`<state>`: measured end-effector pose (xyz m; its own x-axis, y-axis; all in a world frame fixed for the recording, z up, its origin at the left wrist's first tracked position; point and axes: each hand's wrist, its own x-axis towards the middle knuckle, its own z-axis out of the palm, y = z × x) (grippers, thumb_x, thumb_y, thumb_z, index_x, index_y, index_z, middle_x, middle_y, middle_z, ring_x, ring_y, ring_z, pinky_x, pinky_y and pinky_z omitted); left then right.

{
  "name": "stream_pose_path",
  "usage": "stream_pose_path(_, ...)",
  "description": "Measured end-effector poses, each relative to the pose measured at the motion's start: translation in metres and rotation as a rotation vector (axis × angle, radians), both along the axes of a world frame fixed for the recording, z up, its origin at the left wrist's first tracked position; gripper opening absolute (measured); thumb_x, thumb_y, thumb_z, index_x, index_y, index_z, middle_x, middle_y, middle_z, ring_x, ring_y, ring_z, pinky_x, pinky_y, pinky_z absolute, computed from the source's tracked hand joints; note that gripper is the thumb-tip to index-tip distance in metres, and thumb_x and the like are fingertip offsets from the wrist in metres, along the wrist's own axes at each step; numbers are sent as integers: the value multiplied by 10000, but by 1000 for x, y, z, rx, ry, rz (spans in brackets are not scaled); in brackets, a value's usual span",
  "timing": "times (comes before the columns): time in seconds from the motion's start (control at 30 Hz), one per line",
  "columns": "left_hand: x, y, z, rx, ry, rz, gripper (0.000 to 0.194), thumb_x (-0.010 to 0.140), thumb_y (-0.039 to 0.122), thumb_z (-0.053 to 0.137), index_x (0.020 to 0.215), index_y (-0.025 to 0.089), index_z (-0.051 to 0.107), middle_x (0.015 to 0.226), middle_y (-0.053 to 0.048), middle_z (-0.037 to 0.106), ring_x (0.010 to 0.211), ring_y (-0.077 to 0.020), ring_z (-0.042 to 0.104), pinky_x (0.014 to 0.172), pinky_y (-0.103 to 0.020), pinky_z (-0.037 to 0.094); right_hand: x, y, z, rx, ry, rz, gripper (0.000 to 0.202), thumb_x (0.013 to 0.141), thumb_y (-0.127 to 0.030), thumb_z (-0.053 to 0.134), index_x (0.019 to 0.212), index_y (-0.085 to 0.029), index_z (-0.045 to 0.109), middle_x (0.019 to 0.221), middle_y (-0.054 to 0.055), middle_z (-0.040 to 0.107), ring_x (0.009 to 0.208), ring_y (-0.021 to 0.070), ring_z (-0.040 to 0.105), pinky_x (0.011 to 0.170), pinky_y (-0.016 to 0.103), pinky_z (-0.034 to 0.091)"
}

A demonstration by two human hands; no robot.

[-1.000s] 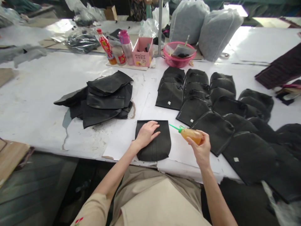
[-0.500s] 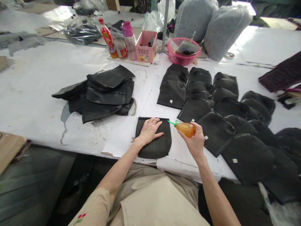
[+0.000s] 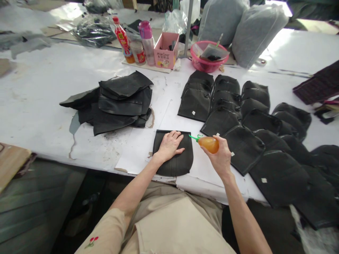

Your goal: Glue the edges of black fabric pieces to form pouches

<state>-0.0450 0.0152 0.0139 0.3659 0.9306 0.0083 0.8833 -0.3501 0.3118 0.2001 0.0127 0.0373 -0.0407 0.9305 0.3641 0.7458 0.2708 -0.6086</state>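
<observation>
The amber bottle (image 3: 209, 144) has shifted left, its green nozzle (image 3: 194, 137) now at the edge of the black piece (image 3: 186, 158).

Pink box (image 3: 164, 62) on tabletop (image 3: 39, 130): front read "Milk Cover", Chinese line 水果奶盖 below, last characters less sharp. Red bottle (image 3: 122, 41), left of box: yellow-green patch on label, lettering too small to read. Jar (image 3: 137, 48) beside bottle: red label, print blurred. White tags (image 3: 193, 113) on black pieces (image 3: 196, 100) at right: any marking too small to tell. Tiny print on tabletop, left of black pieces: illegible.
</observation>
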Motion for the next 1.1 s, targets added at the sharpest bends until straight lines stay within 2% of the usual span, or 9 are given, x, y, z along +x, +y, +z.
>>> stream_pose_path(0.3,0,-1,0,-17,-12,13,557,888,414,712,1371,176,570,1443,-145,561,1346,-318,465,1073,-447,383,-8,6,-1,-14,32,-36,586,846,-668,687,1239,-247,580,1115,90,638,1045,301,644,924,465,529)
stream_pose_path(0.57,2,-1,2,-25,-9,24,554,889,407,715,1371,172,573,1448,-145,561,1345,-317,463,1084,-450,379,-3,-5,8,-2,-2,-12,577,837,-638,719,1239,-243,592,1090,90,649,1001,304,663,866,458,548)
stream_pose_path(0.83,2,-1,2,-18,5,27,559,882,412,718,1373,188,572,1439,-139,566,1326,-316,474,1064,-442,386,-8,0,7,-14,28,-40,554,841,-633,708,1222,-248,592,1109,82,652,1030,293,658,895,454,545)
stream_pose_path(1.1,2,-1,0,-17,-2,30,565,892,412,706,1382,169,565,1451,-144,560,1344,-317,464,1078,-446,379,2,-23,9,-12,-27,-39,599,834,-641,731,1259,-246,581,1109,69,660,1004,277,671,860,412,549)
